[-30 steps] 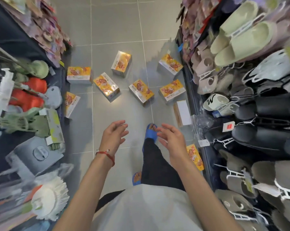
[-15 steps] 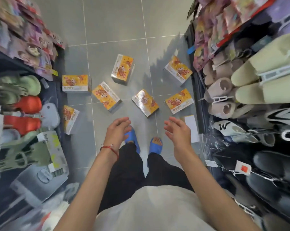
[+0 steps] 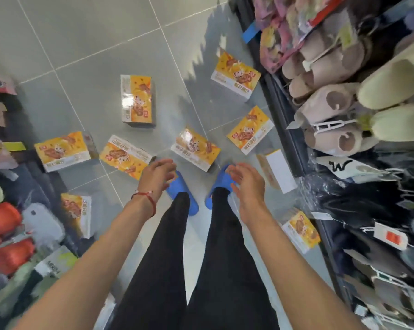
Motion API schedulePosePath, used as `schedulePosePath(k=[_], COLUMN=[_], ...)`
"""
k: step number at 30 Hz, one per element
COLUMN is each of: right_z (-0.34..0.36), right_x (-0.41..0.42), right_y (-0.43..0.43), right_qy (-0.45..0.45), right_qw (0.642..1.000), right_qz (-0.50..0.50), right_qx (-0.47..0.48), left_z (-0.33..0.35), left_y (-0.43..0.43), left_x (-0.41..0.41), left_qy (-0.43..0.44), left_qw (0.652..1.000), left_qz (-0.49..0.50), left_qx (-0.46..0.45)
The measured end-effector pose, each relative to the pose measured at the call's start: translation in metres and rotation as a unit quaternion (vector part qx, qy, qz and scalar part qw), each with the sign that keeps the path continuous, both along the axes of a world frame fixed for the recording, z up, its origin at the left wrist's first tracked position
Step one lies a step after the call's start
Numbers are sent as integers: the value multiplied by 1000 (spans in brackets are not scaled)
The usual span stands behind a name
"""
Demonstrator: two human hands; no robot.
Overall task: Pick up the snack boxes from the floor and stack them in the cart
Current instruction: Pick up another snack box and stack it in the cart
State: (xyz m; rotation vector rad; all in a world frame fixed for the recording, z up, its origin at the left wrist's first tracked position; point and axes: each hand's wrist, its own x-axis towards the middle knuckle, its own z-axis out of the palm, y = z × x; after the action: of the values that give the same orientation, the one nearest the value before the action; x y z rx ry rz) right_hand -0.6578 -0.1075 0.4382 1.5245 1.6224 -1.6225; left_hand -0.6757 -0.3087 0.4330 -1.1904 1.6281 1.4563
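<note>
Barely started: 9 snack boxes point(image 3: 195, 148) were on the floor point(image 3: 94, 32), no cart in sight. Left hand point(image 3: 157, 173) and right hand point(image 3: 245, 181) were loose, empty.

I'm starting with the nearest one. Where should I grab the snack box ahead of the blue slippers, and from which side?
Best take the snack box from above, across its narrower width: fingers over the far long edge, thumb on the near one. It lies flat, printed face up, so only low side walls offer a hold.
</note>
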Motion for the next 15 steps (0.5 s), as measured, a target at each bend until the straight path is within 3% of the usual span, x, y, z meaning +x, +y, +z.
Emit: schedulePosePath(k=[5, 15], right_z=[-93, -298], right_x=[-19, -31], right_y=[6, 21], right_qy=[-9, -116], right_qw=[999, 993], right_qz=[-3, 5], right_qx=[38, 10], left_z=[-101, -305], left_y=[6, 2], left_x=[-38, -66], left_qy=[-32, -89], left_qw=[998, 977], left_qz=[-61, -182], left_qx=[3, -66])
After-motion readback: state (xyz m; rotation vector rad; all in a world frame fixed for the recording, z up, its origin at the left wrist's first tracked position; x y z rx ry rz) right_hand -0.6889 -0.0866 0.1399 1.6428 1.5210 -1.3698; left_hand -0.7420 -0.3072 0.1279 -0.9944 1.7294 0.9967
